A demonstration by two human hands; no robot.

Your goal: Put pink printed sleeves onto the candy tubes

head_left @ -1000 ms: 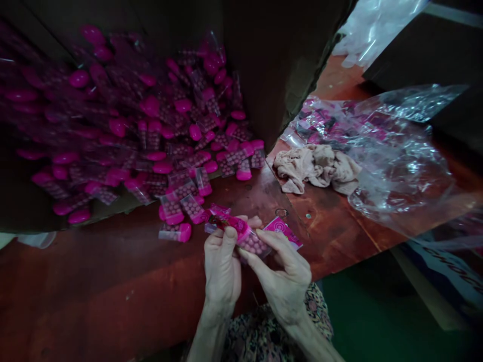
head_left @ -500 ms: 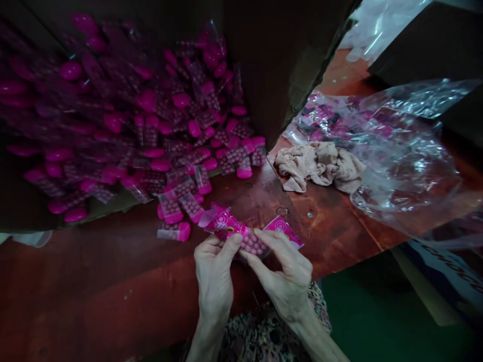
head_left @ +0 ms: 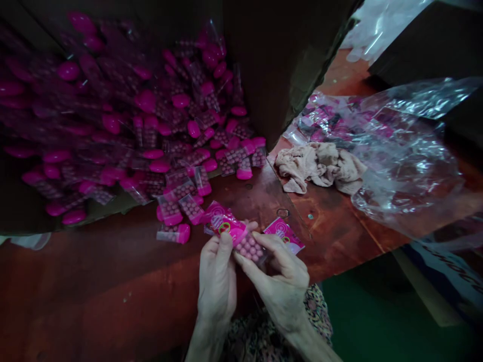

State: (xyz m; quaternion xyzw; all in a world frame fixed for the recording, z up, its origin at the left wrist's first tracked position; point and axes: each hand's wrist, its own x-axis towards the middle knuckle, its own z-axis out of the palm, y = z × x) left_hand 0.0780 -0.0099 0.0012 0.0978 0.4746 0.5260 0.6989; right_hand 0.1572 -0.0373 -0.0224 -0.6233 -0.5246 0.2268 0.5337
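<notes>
L hand (head_left: 218, 276): grip is clamped on pink wrapper (head_left: 233, 230); R hand (head_left: 283, 281): grip is clamped on clear ball-filled container (head_left: 249, 248), near worktop (head_left: 113, 281) edge.

Packing workshop, apparently: worn red worktable (head_left: 113, 281), open carton (head_left: 279, 65) heaped with pink-capped containers (head_left: 145, 100).

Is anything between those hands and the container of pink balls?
Nothing visible separates the right hand from the clear container, which it grips directly. At the left hand, a pink printed wrapper seems to cover the container's other end, lying between it and that hand.
</notes>
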